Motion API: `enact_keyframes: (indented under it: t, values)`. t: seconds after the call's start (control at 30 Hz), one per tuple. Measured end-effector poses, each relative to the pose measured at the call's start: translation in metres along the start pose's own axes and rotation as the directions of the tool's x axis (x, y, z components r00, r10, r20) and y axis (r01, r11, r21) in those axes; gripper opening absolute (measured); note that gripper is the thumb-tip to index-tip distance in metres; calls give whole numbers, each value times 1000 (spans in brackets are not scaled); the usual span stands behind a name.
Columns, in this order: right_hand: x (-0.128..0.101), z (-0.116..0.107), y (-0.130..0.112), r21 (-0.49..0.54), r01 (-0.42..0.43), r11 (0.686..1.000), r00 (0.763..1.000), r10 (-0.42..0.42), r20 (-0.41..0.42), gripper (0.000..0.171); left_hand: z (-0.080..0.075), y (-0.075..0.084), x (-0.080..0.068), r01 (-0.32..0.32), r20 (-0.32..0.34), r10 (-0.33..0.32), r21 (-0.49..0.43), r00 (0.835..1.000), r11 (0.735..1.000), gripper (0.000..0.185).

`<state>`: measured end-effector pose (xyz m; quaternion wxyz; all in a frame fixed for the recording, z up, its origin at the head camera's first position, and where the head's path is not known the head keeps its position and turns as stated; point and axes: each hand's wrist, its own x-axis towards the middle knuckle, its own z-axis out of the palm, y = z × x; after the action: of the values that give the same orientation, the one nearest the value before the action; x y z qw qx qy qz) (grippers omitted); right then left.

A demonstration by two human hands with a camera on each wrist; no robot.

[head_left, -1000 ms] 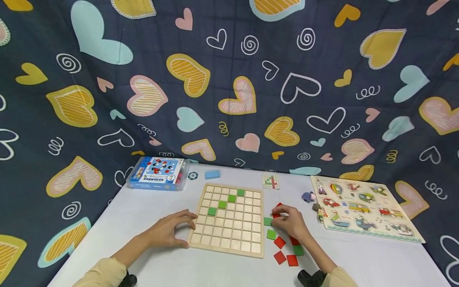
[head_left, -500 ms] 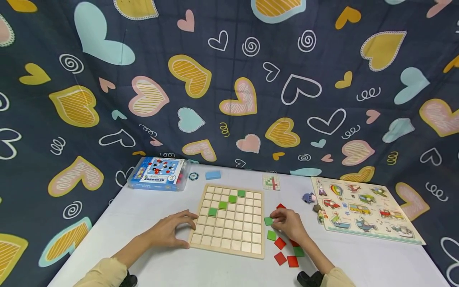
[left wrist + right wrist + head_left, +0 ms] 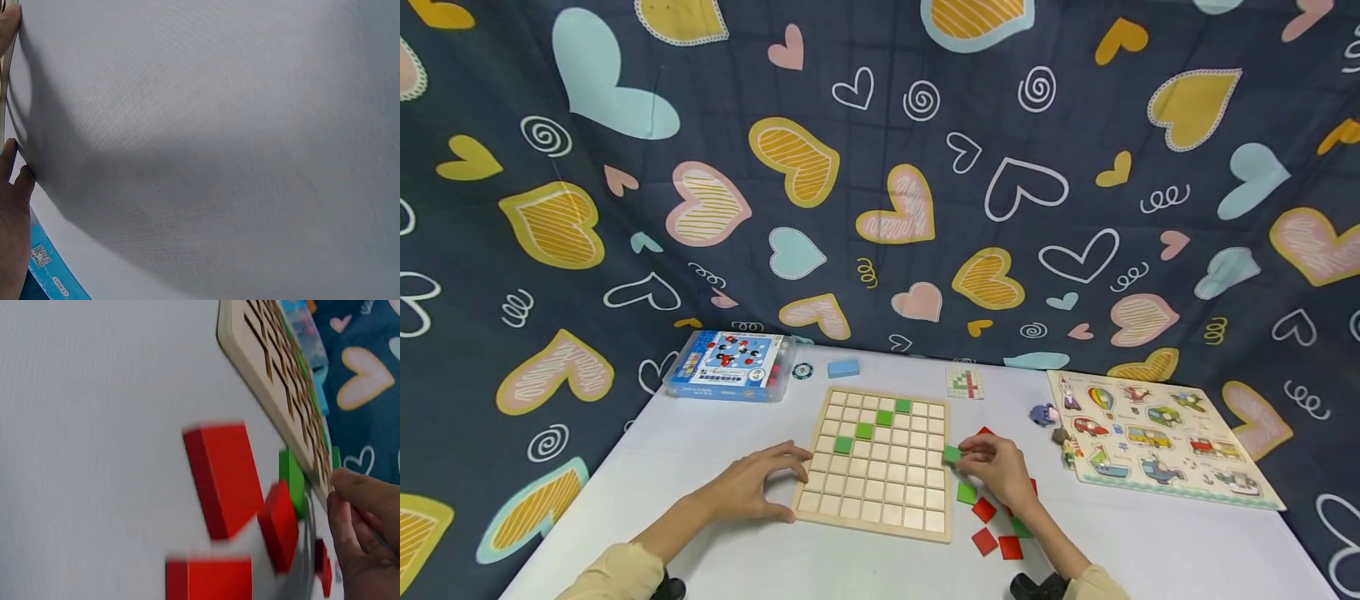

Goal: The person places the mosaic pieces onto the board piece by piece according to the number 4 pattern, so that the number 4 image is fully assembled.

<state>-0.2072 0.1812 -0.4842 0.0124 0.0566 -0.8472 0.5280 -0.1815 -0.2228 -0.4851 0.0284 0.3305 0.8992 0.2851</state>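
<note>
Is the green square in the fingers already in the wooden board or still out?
Still out. The right hand pinches the green tile at the wooden board's right edge, not seated in any cell.

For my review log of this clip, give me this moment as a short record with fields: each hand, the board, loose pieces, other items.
left hand: left hand rests on the left edge of the wooden grid board, fingers relaxed
right hand: right hand pinches a green tile at the board's right edge
board: three green tiles seated in a diagonal
loose pieces: red and green tiles on the white table by the right hand
other items: vehicle puzzle, blue box, pattern card
</note>
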Motion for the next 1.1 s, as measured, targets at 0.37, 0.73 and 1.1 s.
enact_keyframes:
  t: [0.37, 0.73, 1.1]
  values:
    - [3, 40, -17, 54, 68, 996, 994, -72, 78, 22, -1, -2, -2, 0, -9, 0, -3, 1000, 1000, 44]
    - [6, 89, -37, 128, 172, 977, 965, -193, 177, 20, 0, 0, -2, -3, -8, 3, -11, 1000, 1000, 44]
    - [7, 121, -50, 120, 183, 976, 958, -205, 203, 19, 0, -2, -1, 12, 4, -12, -23, 1000, 1000, 43]
